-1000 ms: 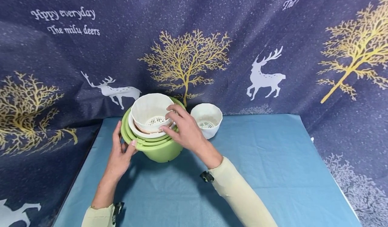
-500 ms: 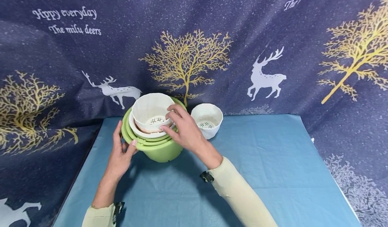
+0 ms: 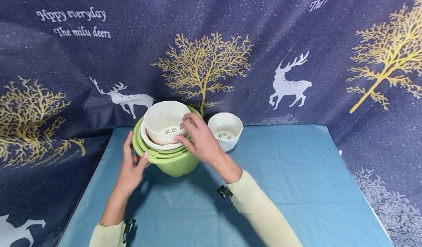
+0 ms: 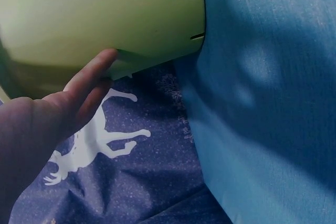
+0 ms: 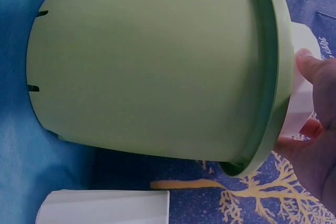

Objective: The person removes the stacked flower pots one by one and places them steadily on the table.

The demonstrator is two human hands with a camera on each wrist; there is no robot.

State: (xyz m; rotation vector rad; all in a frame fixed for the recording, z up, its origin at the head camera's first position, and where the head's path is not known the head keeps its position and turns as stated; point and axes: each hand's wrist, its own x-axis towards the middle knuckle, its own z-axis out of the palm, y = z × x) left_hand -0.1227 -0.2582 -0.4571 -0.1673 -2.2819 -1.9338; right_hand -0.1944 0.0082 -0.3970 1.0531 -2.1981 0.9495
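A stack of nested plastic flower pots stands at the table's back left in the head view. Outermost is a large green pot [image 3: 177, 169], with more green rims inside it. Within those show a white rim and a pinkish pot [image 3: 156, 140]. Uppermost sits a white pot [image 3: 164, 115] with a perforated bottom, tilted slightly. My left hand [image 3: 132, 168] grips the green rim at the left, thumb on top and fingers along the outer wall. With thumb and fingers, my right hand [image 3: 203, 139] holds the white pot's right side.
Another white pot [image 3: 231, 144] with holes in its bottom stands right of the stack, close behind my right hand. A blue cloth [image 3: 283, 173] covers the table. Behind its back edge hangs a dark blue curtain [image 3: 230, 16] printed with deer and trees.
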